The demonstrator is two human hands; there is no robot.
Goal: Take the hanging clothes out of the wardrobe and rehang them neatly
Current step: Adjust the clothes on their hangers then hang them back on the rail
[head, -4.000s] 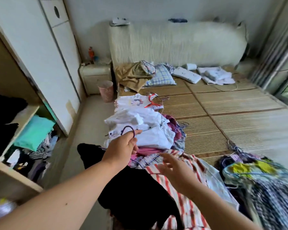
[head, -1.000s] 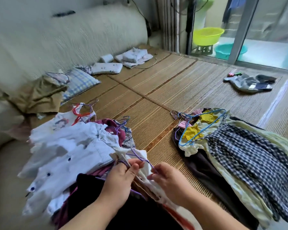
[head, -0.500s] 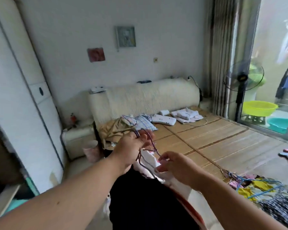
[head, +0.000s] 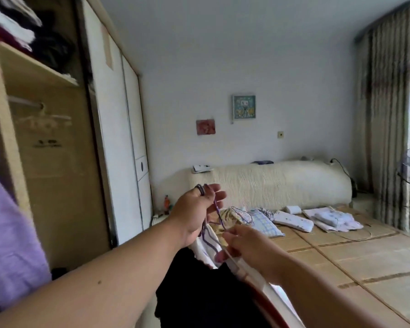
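Item: wire hangers, hooks bunched in the left hand, fingers curled round them, held up in front of the open wardrobe; I count at least two hooks, the exact number unclear. Garments hung from them, three: black garment; purple-striped white; red-striped white. The right hand pinches a hanger wire. Step, as I judge it: carrying to rehang; next calls for lifting the hooks onto the rail. On the rail: one pale hanger. At the left edge: one purple garment.
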